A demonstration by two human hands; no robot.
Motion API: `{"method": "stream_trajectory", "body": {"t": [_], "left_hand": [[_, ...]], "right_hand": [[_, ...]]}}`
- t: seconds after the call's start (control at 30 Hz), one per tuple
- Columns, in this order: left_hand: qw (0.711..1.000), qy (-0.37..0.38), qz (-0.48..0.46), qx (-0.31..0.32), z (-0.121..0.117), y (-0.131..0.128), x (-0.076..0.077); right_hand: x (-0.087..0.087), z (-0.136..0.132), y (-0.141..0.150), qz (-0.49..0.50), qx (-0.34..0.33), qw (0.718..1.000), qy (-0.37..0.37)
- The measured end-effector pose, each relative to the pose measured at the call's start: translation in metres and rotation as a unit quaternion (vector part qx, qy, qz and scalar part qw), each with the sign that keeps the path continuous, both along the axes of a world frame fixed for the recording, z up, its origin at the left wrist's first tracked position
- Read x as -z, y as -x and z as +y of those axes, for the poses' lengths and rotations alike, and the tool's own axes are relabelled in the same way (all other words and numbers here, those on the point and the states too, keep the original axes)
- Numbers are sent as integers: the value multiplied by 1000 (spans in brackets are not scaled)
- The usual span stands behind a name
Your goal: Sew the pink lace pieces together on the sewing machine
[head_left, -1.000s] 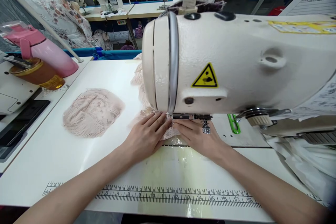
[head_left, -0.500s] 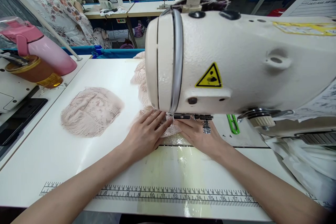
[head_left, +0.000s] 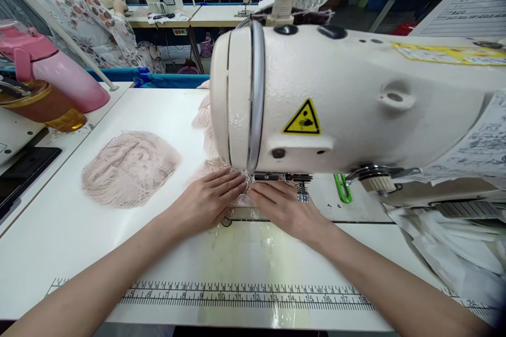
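From the head camera, we're looking down at a white table [head_left: 158, 105] with a big off-white sewing machine [head_left: 336, 131] reaching in from the right. The pale pink lace [head_left: 241, 200] is right under the needle end, partly hidden by the hands, and we can see more pink lace bunched on the far side, just left of the machine head.

Our left hand [head_left: 207, 197] lies palm down on the lace, fingers stretched out close together and not curled around anything. Our right hand [head_left: 282, 205] is just beside it, fingers pointing in toward the needle, partly behind a little metal knob [head_left: 302, 193]. We honestly can't tell if that one's pinching the lace underneath or only pressing on it.

Well over to the left we've got a roundish pile of lace [head_left: 130, 168] lying flat, then a pink bottle [head_left: 67, 76], an amber cup [head_left: 47, 108] and a black phone [head_left: 27, 168] along the left side. A green tool [head_left: 342, 188] sits right of the right hand, and a printed ruler [head_left: 237, 295] runs along the near edge. Far left, we spot another person's floral sleeve [head_left: 97, 13].
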State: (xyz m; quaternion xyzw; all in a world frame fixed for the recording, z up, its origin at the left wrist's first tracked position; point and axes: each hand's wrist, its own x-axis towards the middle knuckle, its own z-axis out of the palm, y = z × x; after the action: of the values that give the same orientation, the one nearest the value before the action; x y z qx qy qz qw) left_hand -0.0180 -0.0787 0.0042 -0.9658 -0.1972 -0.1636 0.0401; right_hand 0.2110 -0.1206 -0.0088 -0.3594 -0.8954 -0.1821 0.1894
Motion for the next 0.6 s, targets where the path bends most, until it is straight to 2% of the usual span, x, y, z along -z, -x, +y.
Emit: {"method": "stream_trajectory", "body": {"t": [0.2, 0.4, 0.6], "left_hand": [[1000, 21, -5, -1, 2, 1, 0], [1000, -18, 13, -12, 1, 1, 0], [1000, 2, -3, -31, -3, -1, 4]], "right_hand": [[8, -2, 7, 58, -5, 998, 3], [6, -1, 7, 76, -8, 997, 17], [6, 0, 5, 87, -17, 994, 58]]}}
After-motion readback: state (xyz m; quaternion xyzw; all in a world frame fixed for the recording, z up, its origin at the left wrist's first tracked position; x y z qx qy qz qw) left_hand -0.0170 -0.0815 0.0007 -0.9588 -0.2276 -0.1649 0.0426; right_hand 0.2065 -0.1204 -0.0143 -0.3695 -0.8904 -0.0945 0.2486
